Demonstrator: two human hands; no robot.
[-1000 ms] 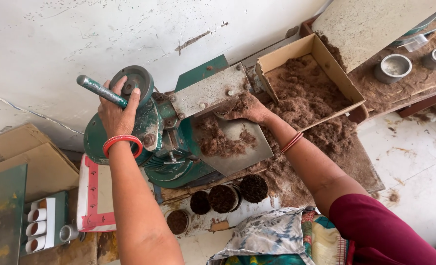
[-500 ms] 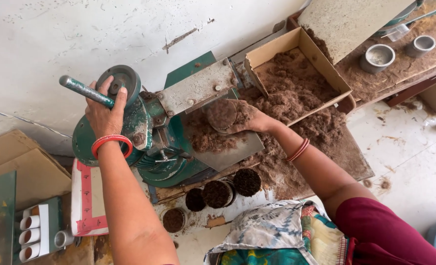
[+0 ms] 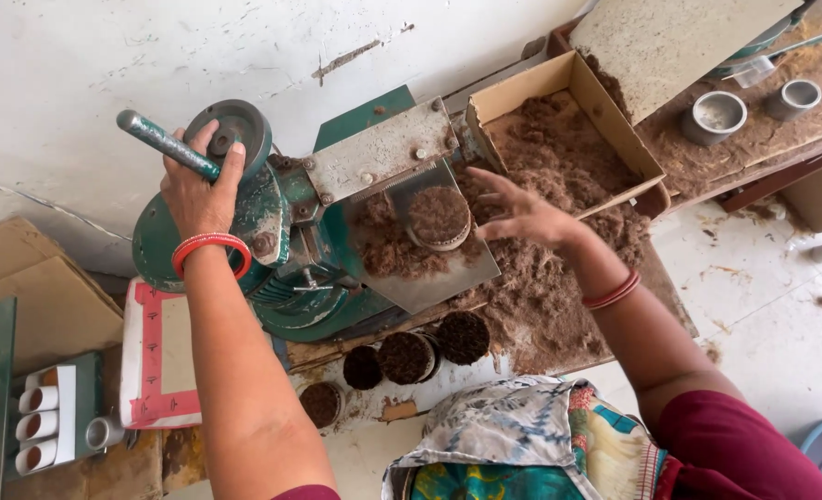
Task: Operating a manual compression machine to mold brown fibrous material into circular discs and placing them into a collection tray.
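Left hand point(image 3: 200, 190) is clamped on the green press lever point(image 3: 166, 144); right hand point(image 3: 520, 213) hovers open beside the pressed brown puck point(image 3: 438, 218) on the press plate point(image 3: 448, 278). Puck looks light and crumbly; best held gently by its rim.

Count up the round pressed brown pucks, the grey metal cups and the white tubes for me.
Pressed brown pucks: 5
Grey metal cups: 2
White tubes: 3
Total: 10

Bright, even daylight; soft shadows, sharp focus.
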